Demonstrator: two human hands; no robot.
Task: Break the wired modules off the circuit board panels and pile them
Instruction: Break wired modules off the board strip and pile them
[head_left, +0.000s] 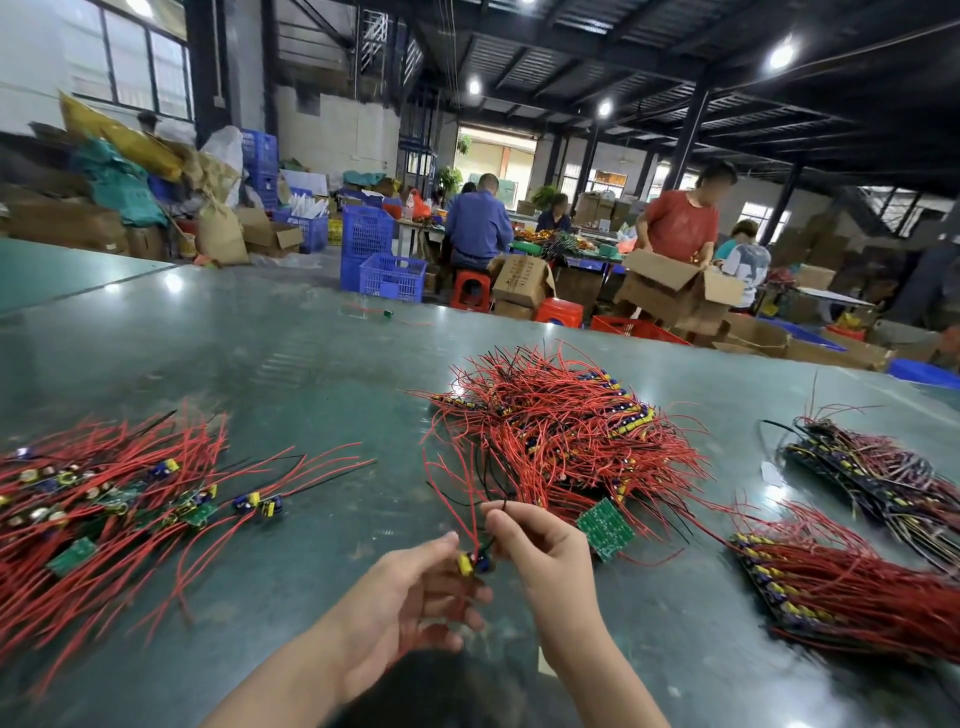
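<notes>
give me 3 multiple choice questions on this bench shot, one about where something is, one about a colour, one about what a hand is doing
1. Where does the pile of separated modules lie?
A. on the table's left side
B. inside a blue crate
C. on a red stool

2. What colour are most of the wires in the middle heap?
A. white
B. red
C. green

3. What is the right hand doing?
A. lying flat on the table
B. pinching thin wires above the small module
C. lifting a cardboard box

Answers:
1 A, the loose green boards with wires lie at the left.
2 B, the heap is mostly red strands.
3 B, its fingertips close on wires, while the left hand is at the module.
</notes>
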